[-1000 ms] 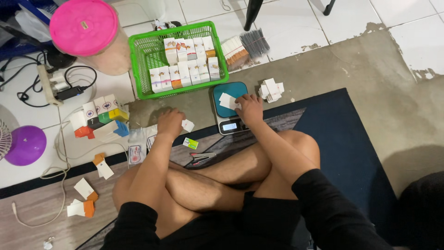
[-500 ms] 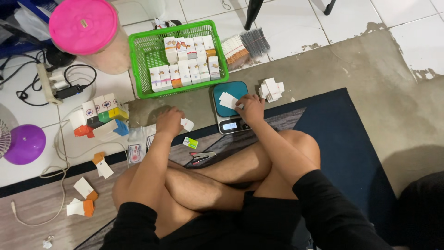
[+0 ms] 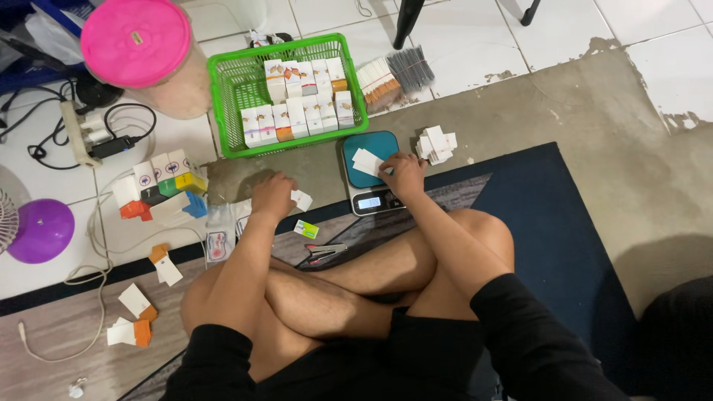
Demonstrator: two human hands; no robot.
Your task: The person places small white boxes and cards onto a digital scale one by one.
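The person sat cross-legged on a dark blue mat [image 3: 579, 238]. The right hand [image 3: 405, 174] rested on a small digital scale [image 3: 369, 174], its fingers closed on white paper packets [image 3: 365, 160] lying on the teal weighing plate. The left hand [image 3: 273, 197] lay on the floor, clenched around a small white packet [image 3: 301, 200]. The step in hand appeared to be weighing the packets. Judged from this position, the next move called for lifting the right hand off the plate, since its pressure would distort the reading.

A green plastic basket [image 3: 223, 104] stood just beyond the scale and held two rows of small upright cartons [image 3: 301, 100]. Beside it stood a jar with a pink lid [image 3: 137, 41]; its contents could not be determined. A loose pile of white packets [image 3: 436, 145] lay on the floor to the right of the scale. A stapler [image 3: 324, 252] lay near the knees.
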